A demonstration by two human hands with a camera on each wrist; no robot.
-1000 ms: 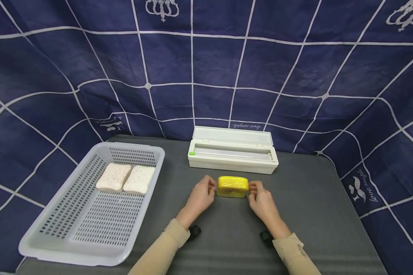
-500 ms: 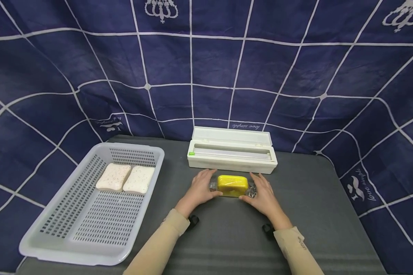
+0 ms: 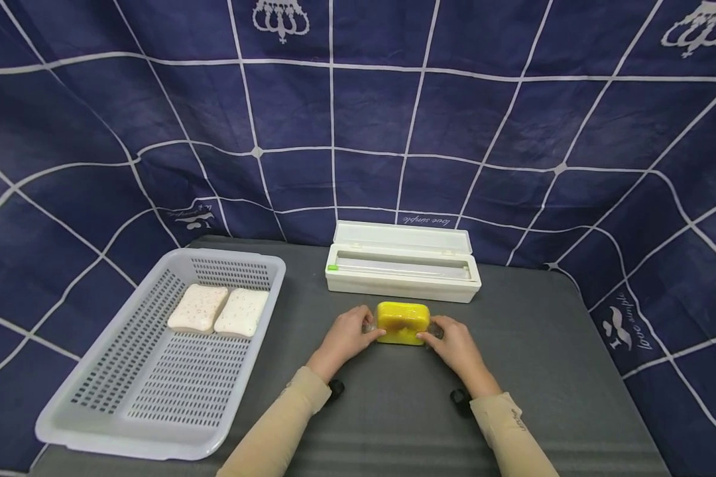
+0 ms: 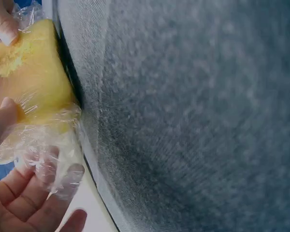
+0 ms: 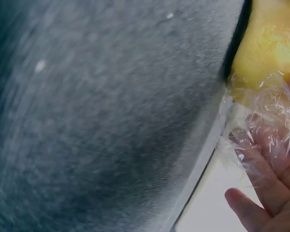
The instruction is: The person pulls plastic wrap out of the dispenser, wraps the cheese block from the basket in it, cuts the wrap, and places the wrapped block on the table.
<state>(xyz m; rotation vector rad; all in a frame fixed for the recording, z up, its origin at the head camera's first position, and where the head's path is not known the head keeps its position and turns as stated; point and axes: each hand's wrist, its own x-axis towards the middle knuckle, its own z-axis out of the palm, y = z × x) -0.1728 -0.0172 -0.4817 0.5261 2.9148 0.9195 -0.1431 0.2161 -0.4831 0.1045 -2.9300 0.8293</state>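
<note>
A yellow block [image 3: 402, 322], shaped like a thick slice of bread and covered in cling film, stands on edge at mid-table in the head view. My left hand [image 3: 347, 333] holds its left end, thumb on the near face, fingers behind the loose film. My right hand [image 3: 456, 346] holds the right end the same way. In the left wrist view, crumpled cling film [image 4: 43, 140] sticks out from the block's end over the fingers. The right wrist view shows loose film [image 5: 268, 121] at the other end, in front of the fingers.
Behind the block stands a white cling film dispenser [image 3: 402, 286], lid raised, with a green slider at its left. On the left lies a grey perforated basket [image 3: 125, 440] holding two pale speckled bread-slice-shaped pieces [image 3: 198, 309]. A blue checked cloth [image 3: 370, 106] hangs around the grey table [image 3: 549, 371].
Both hands were at the block's ends, then spread with fingers extended, and now the fingers have drawn in with thumbs on the near face. The block has tipped up slightly. Basket and dispenser have stayed put.
</note>
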